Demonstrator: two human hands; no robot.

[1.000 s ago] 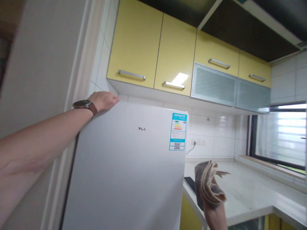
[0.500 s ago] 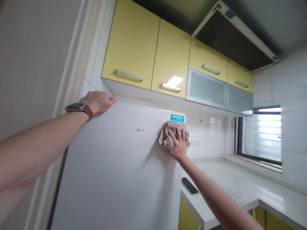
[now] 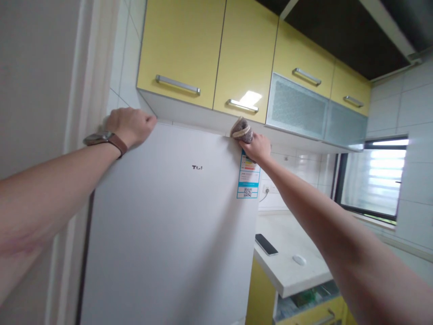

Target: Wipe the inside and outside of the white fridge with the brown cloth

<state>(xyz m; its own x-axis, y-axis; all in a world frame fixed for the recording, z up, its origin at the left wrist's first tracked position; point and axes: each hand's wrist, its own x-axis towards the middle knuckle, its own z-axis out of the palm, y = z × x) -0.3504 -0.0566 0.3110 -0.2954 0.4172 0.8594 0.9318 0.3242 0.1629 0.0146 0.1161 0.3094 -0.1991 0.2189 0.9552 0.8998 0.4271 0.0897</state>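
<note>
Two bare arms reach toward the upper part of a tall white fridge (image 3: 162, 225). The left arm enters from the left edge and slopes upward, with a brown-strapped watch (image 3: 105, 138) on the wrist; the left hand (image 3: 131, 126) rests at the fridge's top left corner, back of the hand showing, fingers bent out of sight — whether they grip the edge, I cannot tell. The right arm stretches up and leftward from the lower right, nearly straight, and the right hand (image 3: 259, 146) is closed around a cloth (image 3: 241, 130). The cloth is at the fridge's top right, by its upper edge: a small, soft, bunched bundle, grey-brown with a cream border curving across it. Its visible end pokes out of the hand, up and to the left, and its long axis seems to slant that way too, though the fingers hide part of it. Just below is a blue-and-white label (image 3: 248, 183). Yellow cabinets (image 3: 182, 45) hang above; to the right, a dark phone (image 3: 266, 244) lies on a white table (image 3: 287, 273).
</note>
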